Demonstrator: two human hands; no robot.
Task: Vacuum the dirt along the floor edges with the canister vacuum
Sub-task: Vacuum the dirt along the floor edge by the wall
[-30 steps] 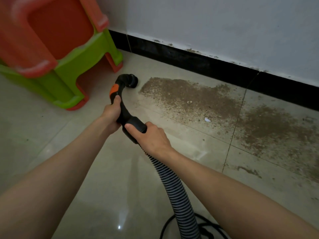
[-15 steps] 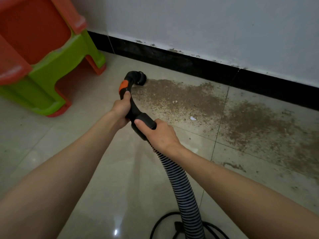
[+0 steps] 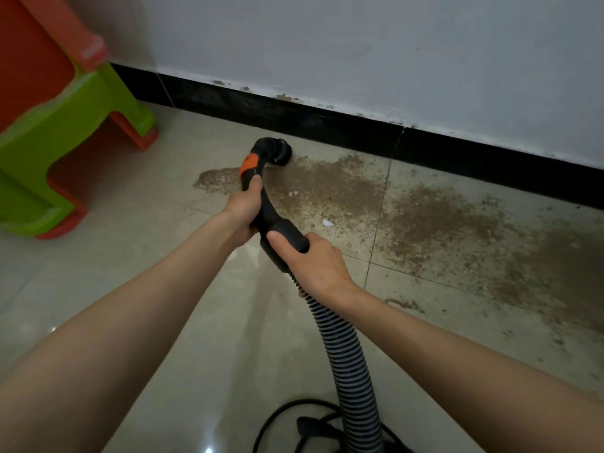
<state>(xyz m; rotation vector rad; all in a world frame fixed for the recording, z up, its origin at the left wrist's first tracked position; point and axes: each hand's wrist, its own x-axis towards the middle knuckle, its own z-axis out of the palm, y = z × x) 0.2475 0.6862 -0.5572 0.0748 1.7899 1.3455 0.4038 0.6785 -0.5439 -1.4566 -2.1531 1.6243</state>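
Head view: both hands (image 3: 243, 210) (image 3: 313, 259) grip vacuum handle (image 3: 266, 204) (no legible writing), nozzle (image 3: 281, 152) at dirt (image 3: 343, 188).

Both arms reaching forward; left hand (image 3: 243, 209) and right hand (image 3: 315, 259) gripping, fingers (image 3: 277, 238) curling closed.

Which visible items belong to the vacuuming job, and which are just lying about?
Job: left hand, right hand, vacuum handle, nozzle, ribbed hose, dirt, paper scrap.
Lying about: green and orange plastic stools, black cable.
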